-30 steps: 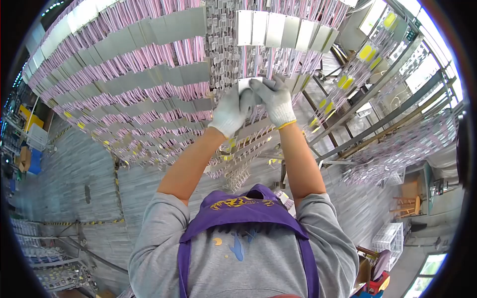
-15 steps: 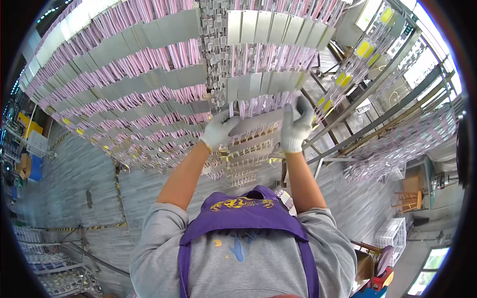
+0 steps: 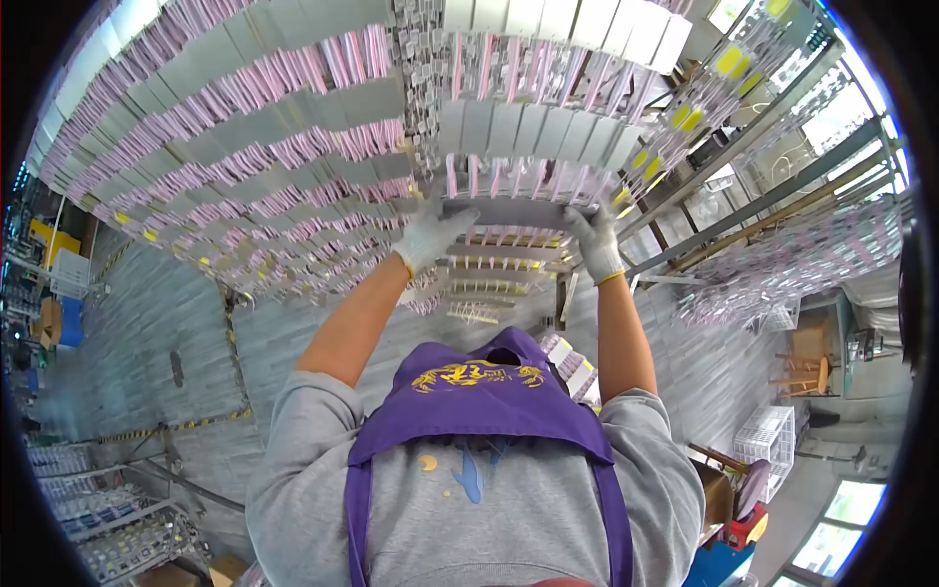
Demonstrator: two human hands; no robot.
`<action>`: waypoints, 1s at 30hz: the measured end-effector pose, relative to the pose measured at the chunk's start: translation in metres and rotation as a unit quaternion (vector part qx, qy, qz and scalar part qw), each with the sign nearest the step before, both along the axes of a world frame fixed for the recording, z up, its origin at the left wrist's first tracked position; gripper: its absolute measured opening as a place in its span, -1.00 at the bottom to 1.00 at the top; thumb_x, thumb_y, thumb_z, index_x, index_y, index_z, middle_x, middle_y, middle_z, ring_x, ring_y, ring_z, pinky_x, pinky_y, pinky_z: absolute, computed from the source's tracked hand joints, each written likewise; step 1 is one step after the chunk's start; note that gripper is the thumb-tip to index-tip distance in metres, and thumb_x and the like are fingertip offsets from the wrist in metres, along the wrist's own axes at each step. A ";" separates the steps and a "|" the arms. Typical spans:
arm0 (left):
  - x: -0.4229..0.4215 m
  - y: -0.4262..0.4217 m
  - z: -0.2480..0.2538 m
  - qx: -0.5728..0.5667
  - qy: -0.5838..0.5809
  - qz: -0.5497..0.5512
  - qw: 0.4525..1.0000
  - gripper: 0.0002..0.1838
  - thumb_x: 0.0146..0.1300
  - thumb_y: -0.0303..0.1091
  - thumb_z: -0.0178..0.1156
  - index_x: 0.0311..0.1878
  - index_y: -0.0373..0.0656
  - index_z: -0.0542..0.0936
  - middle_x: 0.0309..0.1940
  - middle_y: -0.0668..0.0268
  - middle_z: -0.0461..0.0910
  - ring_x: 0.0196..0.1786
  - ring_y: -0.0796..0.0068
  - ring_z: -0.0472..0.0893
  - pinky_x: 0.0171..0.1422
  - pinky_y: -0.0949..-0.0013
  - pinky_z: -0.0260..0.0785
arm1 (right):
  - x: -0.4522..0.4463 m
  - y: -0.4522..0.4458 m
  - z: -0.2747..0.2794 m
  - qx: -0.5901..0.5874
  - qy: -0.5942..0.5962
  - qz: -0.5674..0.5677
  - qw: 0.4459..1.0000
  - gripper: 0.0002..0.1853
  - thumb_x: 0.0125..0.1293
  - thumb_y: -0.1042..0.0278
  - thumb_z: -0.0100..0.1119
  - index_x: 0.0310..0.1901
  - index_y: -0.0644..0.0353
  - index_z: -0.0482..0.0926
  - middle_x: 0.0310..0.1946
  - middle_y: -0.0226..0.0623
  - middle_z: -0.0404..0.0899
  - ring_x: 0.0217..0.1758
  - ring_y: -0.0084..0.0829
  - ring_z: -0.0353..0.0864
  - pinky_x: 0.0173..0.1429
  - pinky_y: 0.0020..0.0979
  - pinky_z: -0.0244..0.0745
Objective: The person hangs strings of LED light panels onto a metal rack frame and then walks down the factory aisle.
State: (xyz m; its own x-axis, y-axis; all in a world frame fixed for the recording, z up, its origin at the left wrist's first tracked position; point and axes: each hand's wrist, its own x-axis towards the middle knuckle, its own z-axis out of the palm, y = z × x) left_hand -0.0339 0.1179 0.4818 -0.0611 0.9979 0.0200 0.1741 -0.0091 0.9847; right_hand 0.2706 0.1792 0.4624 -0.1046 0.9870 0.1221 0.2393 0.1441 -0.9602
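In the head view, my left hand (image 3: 430, 241), in a white knit glove, is at the left end of a row of dark grey flat panels (image 3: 518, 213). Its thumb lies along the front, and the other fingers are blurred and partly hidden. At the right end, my right hand (image 3: 597, 247), gloved alike, grips the row with its thumb toward the middle. Pink-and-white strips (image 3: 509, 178) hang just above these panels. Higher up is a row of lighter grey panels (image 3: 533, 132). Further rows of hanging pieces (image 3: 504, 262) show below my hands.
Dense hanging rows of grey panels and pink strips (image 3: 225, 127) fill the left. Metal rails (image 3: 763, 210) and yellow-marked clear pieces (image 3: 690, 117) are at right. A wooden stool (image 3: 804, 370) and white crate (image 3: 766, 445) stand on the right; a blue bin (image 3: 70, 323) is far left.
My right hand has gone from open, spread fingers to gripping the right end of the panel row. My left hand has risen slightly onto its left end. The hanging rows appear shifted in view.
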 end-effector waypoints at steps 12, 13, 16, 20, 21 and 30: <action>0.038 -0.151 0.092 -0.102 -0.233 -0.273 0.928 -0.52 0.18 -0.49 0.33 0.20 -0.35 0.54 -0.15 0.28 0.69 -0.12 0.56 0.63 -0.01 0.42 0.50 | 0.127 -0.170 0.068 -0.089 0.292 0.074 0.949 -0.45 0.23 0.28 0.39 0.15 0.41 0.44 -0.04 -0.22 0.60 0.00 -0.37 0.60 0.12 -0.30 0.54; 0.042 -0.160 0.101 -0.050 -0.203 -0.313 0.927 -0.48 0.16 -0.48 0.34 0.22 -0.36 0.53 -0.17 0.30 0.68 -0.13 0.57 0.63 0.01 0.44 0.50 | 0.126 -0.185 0.079 -0.076 0.337 0.024 0.938 -0.35 0.21 0.25 0.42 0.23 0.44 0.39 0.05 -0.12 0.58 0.09 -0.26 0.61 0.17 -0.22 0.56; 0.057 -0.181 0.110 -0.005 -0.216 -0.296 0.930 -0.41 0.05 -0.46 0.36 0.22 -0.36 0.54 -0.21 0.34 0.65 -0.16 0.62 0.58 0.01 0.48 0.46 | 0.142 -0.198 0.093 0.024 0.397 0.198 0.896 -0.02 0.16 0.00 0.46 0.41 0.48 0.16 0.29 0.16 0.40 0.30 0.07 0.47 0.31 0.03 0.47; 0.071 -0.212 0.131 -0.014 -0.244 -0.202 0.948 -0.59 0.19 -0.45 0.22 0.13 -0.33 0.59 -0.33 0.50 0.53 -0.29 0.75 0.46 -0.20 0.55 0.36 | 0.123 -0.207 0.130 0.003 0.454 0.320 0.831 -0.10 0.25 0.05 0.36 0.45 0.39 0.13 0.38 0.17 0.29 0.36 0.08 0.42 0.42 0.14 0.34; 0.069 -0.211 0.127 -0.020 -0.217 -0.215 0.952 -0.67 0.28 -0.38 0.19 0.06 -0.32 0.60 -0.35 0.51 0.51 -0.30 0.74 0.44 -0.21 0.52 0.35 | 0.132 -0.207 0.112 0.005 0.480 0.276 0.833 -0.15 0.29 0.05 0.30 0.43 0.42 0.16 0.35 0.19 0.33 0.32 0.09 0.46 0.41 0.14 0.35; 0.075 -0.170 0.071 0.027 0.091 0.153 0.984 -0.42 0.26 0.00 0.28 0.16 -0.25 0.48 -0.11 0.06 0.60 -0.05 0.14 0.58 0.16 0.18 0.41 | 0.068 -0.160 0.091 -0.132 0.217 0.187 0.949 -0.62 0.38 0.21 0.24 0.12 0.27 0.56 -0.07 -0.37 0.63 -0.06 -0.54 0.59 0.03 -0.40 0.52</action>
State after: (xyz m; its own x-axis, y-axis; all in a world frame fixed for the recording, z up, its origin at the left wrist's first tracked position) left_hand 0.0409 -0.0523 0.5525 -0.3485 0.9307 0.1110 0.3497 0.0193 0.9367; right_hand 0.3381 0.0190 0.5539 -0.4492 0.8933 -0.0129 -0.2071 -0.1182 -0.9711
